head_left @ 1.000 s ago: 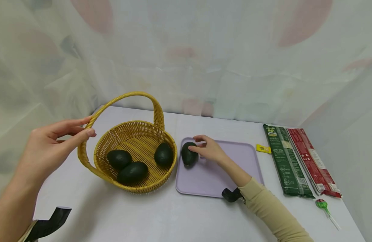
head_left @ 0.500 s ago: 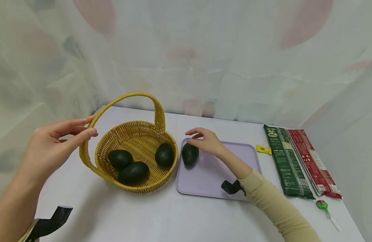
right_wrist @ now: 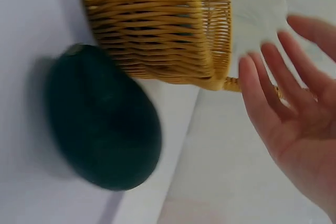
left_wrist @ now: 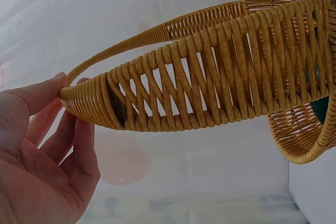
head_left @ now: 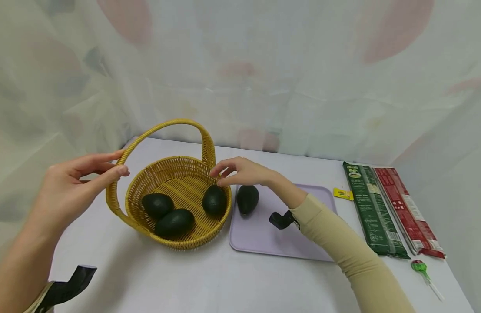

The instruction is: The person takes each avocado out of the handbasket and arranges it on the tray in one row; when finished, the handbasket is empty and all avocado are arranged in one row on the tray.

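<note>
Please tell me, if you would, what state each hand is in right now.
Left hand: closed on the basket handle, pinching it.
Right hand: open, holding nothing, near the rim of the basket.

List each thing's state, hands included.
Left hand, pinching handle
Right hand, holding nothing
Basket, holding three avocados
Tray, lying flat
Fourth avocado, lying on tray
Green packet, lying flat
Red packet, lying flat
Yellow packet, lying flat
Lollipop, lying down
</note>
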`<action>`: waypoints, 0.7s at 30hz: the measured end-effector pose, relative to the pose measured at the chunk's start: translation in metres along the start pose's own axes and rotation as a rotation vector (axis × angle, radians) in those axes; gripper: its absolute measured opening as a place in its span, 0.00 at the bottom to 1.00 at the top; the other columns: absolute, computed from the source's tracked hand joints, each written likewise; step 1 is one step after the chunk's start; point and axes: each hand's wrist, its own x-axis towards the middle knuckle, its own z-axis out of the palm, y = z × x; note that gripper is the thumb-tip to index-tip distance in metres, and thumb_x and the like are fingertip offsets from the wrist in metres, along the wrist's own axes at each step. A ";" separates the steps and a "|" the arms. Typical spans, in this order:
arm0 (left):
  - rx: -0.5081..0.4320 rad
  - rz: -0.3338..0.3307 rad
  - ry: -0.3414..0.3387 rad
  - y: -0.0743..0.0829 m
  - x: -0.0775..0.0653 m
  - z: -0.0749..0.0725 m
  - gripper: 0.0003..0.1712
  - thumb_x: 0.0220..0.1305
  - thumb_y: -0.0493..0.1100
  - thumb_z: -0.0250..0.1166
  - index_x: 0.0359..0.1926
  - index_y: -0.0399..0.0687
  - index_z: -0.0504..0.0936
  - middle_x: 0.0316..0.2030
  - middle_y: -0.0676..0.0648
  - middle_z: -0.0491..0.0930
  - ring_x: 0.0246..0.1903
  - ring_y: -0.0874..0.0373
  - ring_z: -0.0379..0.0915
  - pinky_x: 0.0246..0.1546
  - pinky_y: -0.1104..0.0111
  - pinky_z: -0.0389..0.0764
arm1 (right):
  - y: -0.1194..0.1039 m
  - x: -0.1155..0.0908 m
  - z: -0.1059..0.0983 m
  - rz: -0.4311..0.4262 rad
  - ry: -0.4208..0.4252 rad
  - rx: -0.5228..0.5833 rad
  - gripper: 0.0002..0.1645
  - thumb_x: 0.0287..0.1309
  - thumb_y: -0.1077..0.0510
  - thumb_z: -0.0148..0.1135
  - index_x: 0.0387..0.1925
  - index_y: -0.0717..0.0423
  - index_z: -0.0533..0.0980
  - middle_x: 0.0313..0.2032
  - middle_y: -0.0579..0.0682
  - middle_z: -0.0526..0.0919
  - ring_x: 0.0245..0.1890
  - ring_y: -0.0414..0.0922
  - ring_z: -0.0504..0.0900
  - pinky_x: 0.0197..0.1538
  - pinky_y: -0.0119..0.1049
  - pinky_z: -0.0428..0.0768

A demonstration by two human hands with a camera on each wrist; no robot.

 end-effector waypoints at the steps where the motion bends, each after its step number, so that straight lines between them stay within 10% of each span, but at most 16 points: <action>1: 0.000 -0.001 -0.002 0.000 0.000 0.000 0.20 0.60 0.41 0.71 0.55 0.51 0.84 0.30 0.64 0.85 0.36 0.67 0.76 0.29 0.79 0.68 | -0.003 0.005 -0.001 0.000 -0.054 0.005 0.21 0.63 0.59 0.63 0.57 0.59 0.76 0.54 0.51 0.80 0.54 0.47 0.79 0.55 0.35 0.74; 8: 0.012 0.013 -0.003 0.000 0.000 0.000 0.20 0.61 0.41 0.70 0.55 0.51 0.84 0.30 0.64 0.85 0.38 0.67 0.76 0.31 0.80 0.69 | -0.014 0.041 -0.001 -0.009 -0.340 0.027 0.23 0.62 0.63 0.63 0.58 0.63 0.74 0.54 0.50 0.79 0.53 0.49 0.78 0.55 0.34 0.75; 21: 0.000 0.023 -0.006 0.000 0.000 -0.002 0.19 0.61 0.41 0.70 0.54 0.51 0.84 0.31 0.59 0.86 0.37 0.67 0.76 0.30 0.80 0.70 | -0.028 0.086 0.041 0.063 -0.540 0.025 0.26 0.60 0.63 0.65 0.60 0.57 0.74 0.58 0.53 0.76 0.54 0.49 0.78 0.49 0.33 0.78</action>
